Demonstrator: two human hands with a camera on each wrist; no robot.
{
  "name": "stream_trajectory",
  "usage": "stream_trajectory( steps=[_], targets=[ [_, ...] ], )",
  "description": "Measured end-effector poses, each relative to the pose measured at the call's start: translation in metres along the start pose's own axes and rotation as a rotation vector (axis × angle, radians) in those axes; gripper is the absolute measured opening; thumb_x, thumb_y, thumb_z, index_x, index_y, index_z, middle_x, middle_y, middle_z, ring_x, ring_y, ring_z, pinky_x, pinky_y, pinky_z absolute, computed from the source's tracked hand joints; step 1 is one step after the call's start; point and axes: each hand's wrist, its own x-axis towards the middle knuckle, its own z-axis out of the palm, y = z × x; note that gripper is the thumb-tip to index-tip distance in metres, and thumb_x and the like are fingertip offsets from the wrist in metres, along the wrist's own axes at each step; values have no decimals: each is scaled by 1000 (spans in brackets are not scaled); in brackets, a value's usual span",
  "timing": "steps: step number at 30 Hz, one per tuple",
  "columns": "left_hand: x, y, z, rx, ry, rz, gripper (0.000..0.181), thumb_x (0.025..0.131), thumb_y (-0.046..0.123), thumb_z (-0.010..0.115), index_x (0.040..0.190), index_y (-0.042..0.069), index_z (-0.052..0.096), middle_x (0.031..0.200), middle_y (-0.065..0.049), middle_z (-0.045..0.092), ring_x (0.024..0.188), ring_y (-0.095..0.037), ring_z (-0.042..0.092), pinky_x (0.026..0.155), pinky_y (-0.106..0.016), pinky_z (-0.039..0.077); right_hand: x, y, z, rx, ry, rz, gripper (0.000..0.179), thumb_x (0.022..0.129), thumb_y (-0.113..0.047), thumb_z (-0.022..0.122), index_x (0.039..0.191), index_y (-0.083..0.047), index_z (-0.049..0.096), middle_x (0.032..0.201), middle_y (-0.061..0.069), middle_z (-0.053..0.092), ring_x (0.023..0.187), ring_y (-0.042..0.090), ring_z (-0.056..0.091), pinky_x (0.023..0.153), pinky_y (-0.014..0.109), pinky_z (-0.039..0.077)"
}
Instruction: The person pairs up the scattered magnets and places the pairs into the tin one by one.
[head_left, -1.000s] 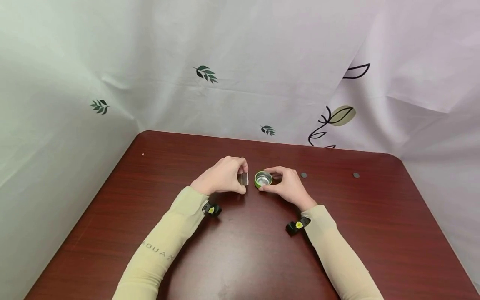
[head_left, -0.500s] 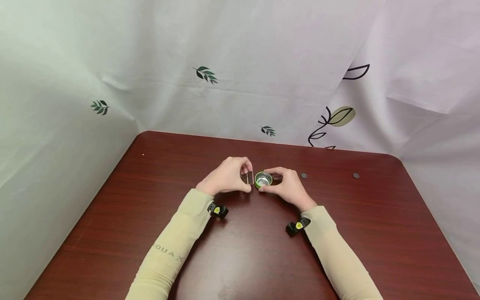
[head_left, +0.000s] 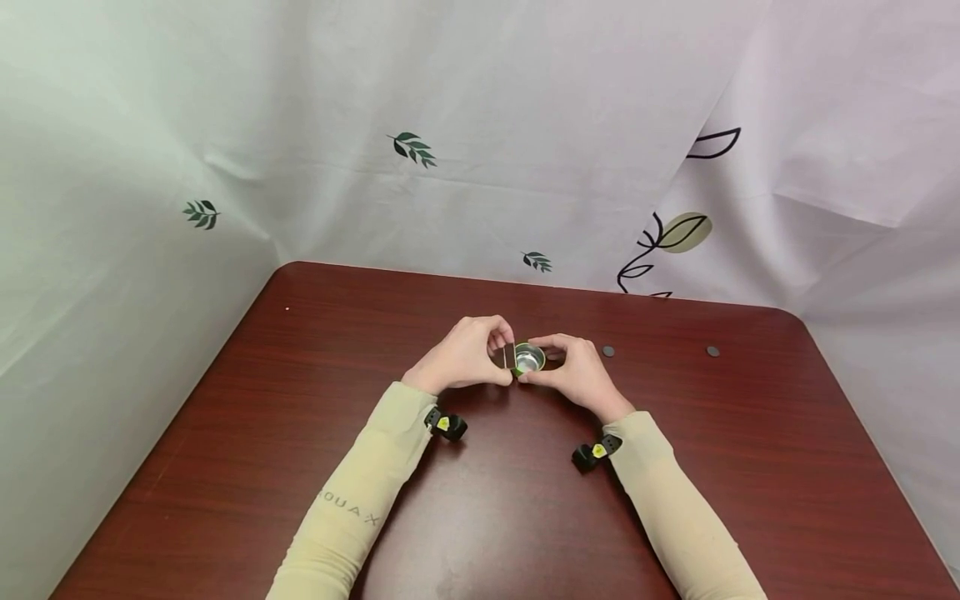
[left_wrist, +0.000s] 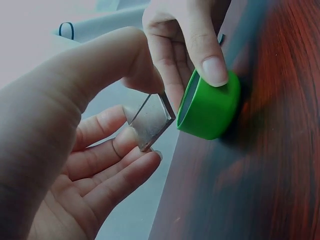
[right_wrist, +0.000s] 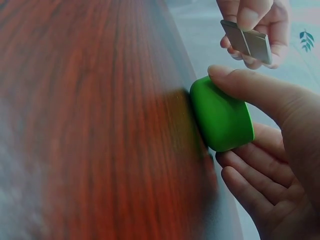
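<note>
My left hand (head_left: 467, 352) pinches a flat, grey metallic rectangular piece (left_wrist: 149, 120) between thumb and fingers. A thin line crosses the piece, which looks like two small plates side by side. Just right of it stands a small round green tin (head_left: 529, 360), open at the top and silvery inside. My right hand (head_left: 581, 371) holds the tin by its sides, with the thumb on the near wall, while its base is on the table. In the right wrist view the metal piece (right_wrist: 247, 41) is held tilted above the tin's rim level, apart from the green wall (right_wrist: 222, 117).
Two small dark grey discs (head_left: 608, 352) lie on the reddish-brown table (head_left: 480, 517) right of my right hand, the farther disc (head_left: 712, 352) well to the right. A tiny white speck (head_left: 287, 309) is at the far left. A pale leaf-printed curtain (head_left: 465, 200) hangs behind.
My left hand has moved to the right with the metal piece, from a gap left of the tin to the tin's left rim. My right hand and the tin have stayed in place.
</note>
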Motion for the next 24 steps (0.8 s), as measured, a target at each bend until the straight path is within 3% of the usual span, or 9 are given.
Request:
stream_trajectory(
  steps=[16, 24],
  targets=[
    [5, -3, 9, 4, 32, 17, 43, 63, 22, 89, 98, 17, 64, 84, 6, 63, 79, -7, 59, 74, -24, 51, 0, 1, 1, -17, 8, 8, 54, 74, -26, 94, 121, -8, 74, 113, 3, 72, 97, 16, 71, 83, 37, 57],
    [8, -4, 9, -7, 28, 10, 44, 63, 22, 90, 97, 17, 63, 87, -1, 66, 81, -13, 62, 74, -25, 51, 0, 1, 1, -6, 7, 3, 54, 74, -25, 94, 121, -7, 74, 113, 3, 72, 96, 16, 71, 83, 37, 58]
  ],
)
